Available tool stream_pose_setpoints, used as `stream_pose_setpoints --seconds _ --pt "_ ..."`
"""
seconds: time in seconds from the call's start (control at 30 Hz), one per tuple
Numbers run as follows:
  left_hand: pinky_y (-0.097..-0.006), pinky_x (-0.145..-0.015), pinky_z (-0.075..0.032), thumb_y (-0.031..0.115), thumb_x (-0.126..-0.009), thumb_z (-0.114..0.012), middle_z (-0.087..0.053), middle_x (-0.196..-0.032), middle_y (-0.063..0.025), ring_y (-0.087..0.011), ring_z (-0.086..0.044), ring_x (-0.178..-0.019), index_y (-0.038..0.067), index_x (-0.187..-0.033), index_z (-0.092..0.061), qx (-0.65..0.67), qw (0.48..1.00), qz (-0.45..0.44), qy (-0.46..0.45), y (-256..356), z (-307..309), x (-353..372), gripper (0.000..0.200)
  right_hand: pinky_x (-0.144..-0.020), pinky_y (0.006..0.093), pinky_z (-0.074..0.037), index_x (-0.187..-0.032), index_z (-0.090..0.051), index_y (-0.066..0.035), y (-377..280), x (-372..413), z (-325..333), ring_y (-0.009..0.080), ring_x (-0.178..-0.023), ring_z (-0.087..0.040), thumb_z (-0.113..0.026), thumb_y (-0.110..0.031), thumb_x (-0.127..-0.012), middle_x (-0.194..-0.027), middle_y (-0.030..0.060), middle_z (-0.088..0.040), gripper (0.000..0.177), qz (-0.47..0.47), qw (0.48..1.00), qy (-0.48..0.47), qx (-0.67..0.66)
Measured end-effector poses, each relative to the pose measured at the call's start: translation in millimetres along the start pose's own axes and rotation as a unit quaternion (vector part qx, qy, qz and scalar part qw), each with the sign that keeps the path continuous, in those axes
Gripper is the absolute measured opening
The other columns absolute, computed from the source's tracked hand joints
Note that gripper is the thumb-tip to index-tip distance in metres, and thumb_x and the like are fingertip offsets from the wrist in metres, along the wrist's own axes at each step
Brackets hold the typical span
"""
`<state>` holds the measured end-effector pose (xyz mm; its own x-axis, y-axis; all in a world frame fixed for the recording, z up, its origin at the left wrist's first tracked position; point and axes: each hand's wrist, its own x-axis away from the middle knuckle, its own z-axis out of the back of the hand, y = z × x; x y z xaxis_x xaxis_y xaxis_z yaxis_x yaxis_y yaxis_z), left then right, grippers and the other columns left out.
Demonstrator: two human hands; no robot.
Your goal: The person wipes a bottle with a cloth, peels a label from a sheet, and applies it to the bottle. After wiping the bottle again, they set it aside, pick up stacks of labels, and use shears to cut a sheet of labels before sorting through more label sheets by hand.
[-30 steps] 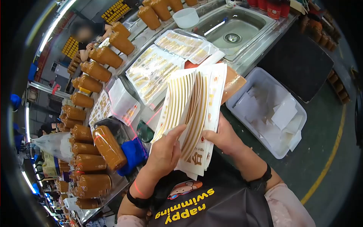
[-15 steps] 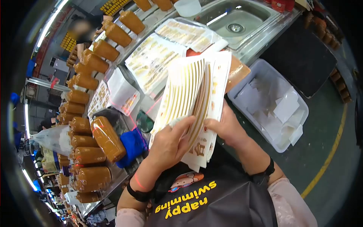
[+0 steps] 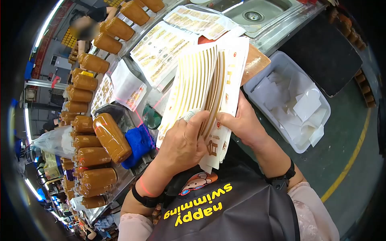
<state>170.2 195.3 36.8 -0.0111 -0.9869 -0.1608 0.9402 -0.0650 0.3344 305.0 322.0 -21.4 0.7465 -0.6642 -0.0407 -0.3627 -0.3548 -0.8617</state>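
A thick stack of printed sheets point(image 3: 193, 76) with gold stripes is held up in front of my body. My left hand point(image 3: 183, 140) is closed on the stack's lower left part, its thumb and finger at the bent striped sheets. On the right side, my right hand point(image 3: 243, 122) grips the stack's edge with the thumb on top. Its other fingers are hidden behind the sheets. Gold-printed sheets point(image 3: 161, 52) lie on the metal table beyond the stack. A brown glazed jar point(image 3: 111, 137) lies on its side by a blue cloth point(image 3: 138, 146), left of my left hand.
Several brown jars point(image 3: 96, 180) line the table's left side. A grey bin point(image 3: 289, 100) with white paper scraps stands at right, below a metal sink point(image 3: 257, 16). A black board point(image 3: 325, 56) is beside it. Another person point(image 3: 86, 24) is at upper left.
The view has shifted, so the table and sink sit higher in the picture. My left hand's fingers have bent further over the striped sheets; both hands still hold the stack.
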Motion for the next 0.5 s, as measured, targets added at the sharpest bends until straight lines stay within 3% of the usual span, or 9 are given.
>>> stream_pose_setpoints --seconds 0.3,0.5 --pt "-0.0418 -0.078 -0.047 0.001 -0.064 -0.068 -0.057 -0.104 -0.0212 -0.0391 -0.057 -0.087 0.002 -0.123 -0.045 0.007 1.0 0.002 -0.005 6.0 3.8 -3.4 0.063 -0.097 0.0314 -0.041 -0.139 -0.026 0.003 -1.7 -1.6 3.7 0.0153 -0.117 -0.047 -0.059 -0.008 -0.078 -0.129 0.011 -0.046 0.071 -0.005 0.995 -0.005 0.099" --pt "-0.0436 -0.073 -0.047 0.003 -0.067 -0.063 -0.059 -0.096 -0.019 -0.0372 -0.058 -0.079 0.001 -0.124 -0.044 0.072 0.997 0.035 0.006 3.4 9.6 -3.1 0.06 -0.101 0.0331 -0.037 -0.139 -0.025 0.003 -4.3 -1.7 0.8 0.0159 -0.118 -0.046 -0.059 -0.008 -0.078 -0.129 0.0107 -0.046 0.071 0.008 0.999 -0.017 0.048"
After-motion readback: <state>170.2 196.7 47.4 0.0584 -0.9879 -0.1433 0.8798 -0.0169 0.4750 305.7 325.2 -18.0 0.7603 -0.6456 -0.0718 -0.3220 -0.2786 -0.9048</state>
